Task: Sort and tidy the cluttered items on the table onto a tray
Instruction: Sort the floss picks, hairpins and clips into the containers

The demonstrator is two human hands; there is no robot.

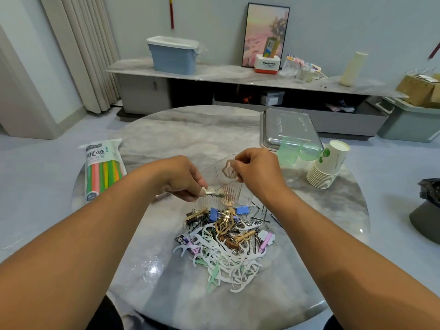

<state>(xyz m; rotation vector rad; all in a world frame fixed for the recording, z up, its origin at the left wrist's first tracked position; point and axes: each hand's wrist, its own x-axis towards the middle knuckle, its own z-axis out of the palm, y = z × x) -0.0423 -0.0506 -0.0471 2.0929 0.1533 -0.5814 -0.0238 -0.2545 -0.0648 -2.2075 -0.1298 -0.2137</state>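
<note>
Above the clutter pile (pixel 223 244): left hand (pixel 181 178) pinches a small clip (pixel 214 193); right hand (pixel 258 169) pinches a gold hair comb (pixel 229 184) (teeth down). Metal tray (pixel 289 129) well beyond the pile.

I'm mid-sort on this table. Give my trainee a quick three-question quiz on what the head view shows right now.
1. True or false: the metal tray already holds floss picks.
2. Which hand holds the gold scalloped clip? A) left hand B) right hand
3. What lies left of the pile near the table edge?

Key: 1 false; nothing from the pile shows in it. 2 B. 3 the pack of coloured straws.
</note>
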